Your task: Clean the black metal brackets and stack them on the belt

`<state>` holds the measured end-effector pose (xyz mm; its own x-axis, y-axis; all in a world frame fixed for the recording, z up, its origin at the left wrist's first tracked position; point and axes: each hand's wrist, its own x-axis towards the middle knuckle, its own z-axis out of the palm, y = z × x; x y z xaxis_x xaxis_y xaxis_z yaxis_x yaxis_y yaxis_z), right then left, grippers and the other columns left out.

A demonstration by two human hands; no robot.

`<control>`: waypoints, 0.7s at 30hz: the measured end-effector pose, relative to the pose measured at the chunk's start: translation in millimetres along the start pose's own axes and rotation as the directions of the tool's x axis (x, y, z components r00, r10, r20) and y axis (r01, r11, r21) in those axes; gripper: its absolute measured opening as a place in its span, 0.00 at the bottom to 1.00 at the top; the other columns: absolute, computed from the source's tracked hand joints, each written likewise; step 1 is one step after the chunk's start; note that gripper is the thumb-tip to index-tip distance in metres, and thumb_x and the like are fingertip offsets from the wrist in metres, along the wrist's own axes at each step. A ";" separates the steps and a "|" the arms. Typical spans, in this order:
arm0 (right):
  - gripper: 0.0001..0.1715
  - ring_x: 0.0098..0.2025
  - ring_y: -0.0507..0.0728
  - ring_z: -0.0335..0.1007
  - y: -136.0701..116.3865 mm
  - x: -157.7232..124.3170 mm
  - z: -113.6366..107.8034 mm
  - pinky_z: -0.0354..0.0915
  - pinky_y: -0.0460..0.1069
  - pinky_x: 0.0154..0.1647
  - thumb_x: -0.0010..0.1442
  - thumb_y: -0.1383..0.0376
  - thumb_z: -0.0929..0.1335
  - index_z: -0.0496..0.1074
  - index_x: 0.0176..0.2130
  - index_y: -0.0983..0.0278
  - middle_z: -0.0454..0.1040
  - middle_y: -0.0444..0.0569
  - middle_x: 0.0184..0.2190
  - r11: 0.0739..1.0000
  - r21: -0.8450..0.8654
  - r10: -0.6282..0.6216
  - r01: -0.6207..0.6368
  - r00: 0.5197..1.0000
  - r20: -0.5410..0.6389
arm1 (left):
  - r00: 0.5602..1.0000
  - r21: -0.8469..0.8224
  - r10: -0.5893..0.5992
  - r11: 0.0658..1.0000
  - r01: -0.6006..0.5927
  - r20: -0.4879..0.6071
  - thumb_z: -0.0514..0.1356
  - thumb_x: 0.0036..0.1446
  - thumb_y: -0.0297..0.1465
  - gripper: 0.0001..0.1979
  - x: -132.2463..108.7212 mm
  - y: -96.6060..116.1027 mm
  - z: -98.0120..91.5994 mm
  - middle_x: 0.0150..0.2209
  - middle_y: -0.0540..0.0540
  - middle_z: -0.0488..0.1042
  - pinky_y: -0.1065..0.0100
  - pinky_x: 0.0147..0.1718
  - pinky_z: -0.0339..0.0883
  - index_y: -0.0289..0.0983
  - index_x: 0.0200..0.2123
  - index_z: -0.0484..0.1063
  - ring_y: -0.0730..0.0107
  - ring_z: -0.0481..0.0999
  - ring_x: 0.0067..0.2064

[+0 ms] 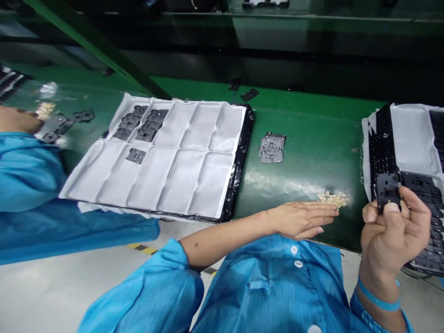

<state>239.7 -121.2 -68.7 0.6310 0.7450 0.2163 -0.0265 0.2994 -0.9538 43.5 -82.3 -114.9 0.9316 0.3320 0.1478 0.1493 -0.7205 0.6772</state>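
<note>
My left hand (305,218) lies flat at the front of the green bench (298,180), fingers stretched out together. Its fingertips touch the near edge of a small pile of cream-coloured bits (333,200), too small to make out singly. On the right, my right hand (393,231) pinches a flat black plastic part (387,186) with cut-outs between thumb and fingers. That part is held up in front of a lined tray (412,138) with rows of similar black parts (421,199). Beyond my left hand, several such parts (272,149) overlap in a small stack.
A tray with a white compartmented liner (187,180) stands left of centre, with black parts in a few far-left pockets. Two loose dark pieces (249,95) lie at the back. A green post (93,46) slants overhead. A co-worker's blue sleeve (27,166) and hand are at far left.
</note>
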 end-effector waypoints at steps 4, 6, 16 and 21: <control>0.15 0.23 0.52 0.68 1.0 0.5 -0.4 0.64 0.48 0.20 0.59 0.67 0.75 0.79 0.48 0.62 0.69 0.39 0.27 1.000 -0.001 -0.002 0.002 1.000 -0.011 | 0.999 0.026 0.049 0.998 -0.049 -0.007 0.49 0.76 0.33 0.26 -5.6 10.3 -1.3 0.74 0.34 0.65 0.59 0.78 0.54 0.26 0.67 0.72 0.59 0.57 0.79; 0.15 0.23 0.52 0.68 1.8 0.5 -0.1 0.64 0.48 0.21 0.59 0.67 0.75 0.79 0.47 0.63 0.70 0.39 0.27 1.000 0.005 0.002 -0.002 1.000 -0.015 | 0.999 0.053 0.042 0.998 -0.040 -0.031 0.48 0.76 0.34 0.27 -12.6 16.5 1.8 0.76 0.33 0.62 0.58 0.78 0.53 0.26 0.69 0.69 0.59 0.54 0.80; 0.18 0.22 0.51 0.69 -3.7 -6.5 0.8 0.68 0.48 0.23 0.62 0.65 0.76 0.78 0.51 0.63 0.74 0.40 0.29 0.998 -0.046 0.034 -0.033 0.999 0.030 | 0.874 0.325 -0.429 0.813 0.483 -0.227 0.53 0.72 0.57 0.51 27.3 20.4 44.2 0.79 0.21 0.42 0.43 0.79 0.42 0.18 0.77 0.47 0.38 0.38 0.81; 0.25 0.24 0.52 0.74 -6.6 -11.4 -6.9 0.71 0.47 0.25 0.66 0.61 0.76 0.74 0.60 0.62 0.79 0.44 0.32 0.979 -0.187 0.121 -0.086 0.975 0.188 | 0.871 0.148 -0.383 0.885 0.441 -0.308 0.50 0.76 0.49 0.44 24.0 19.0 38.3 0.79 0.23 0.45 0.43 0.78 0.46 0.23 0.79 0.39 0.45 0.39 0.82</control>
<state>238.0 -135.7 -66.3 0.4663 0.8744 0.1343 0.0653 0.1174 -0.9909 81.4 -111.3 -126.1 0.6526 0.7522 0.0913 0.5922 -0.5815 0.5579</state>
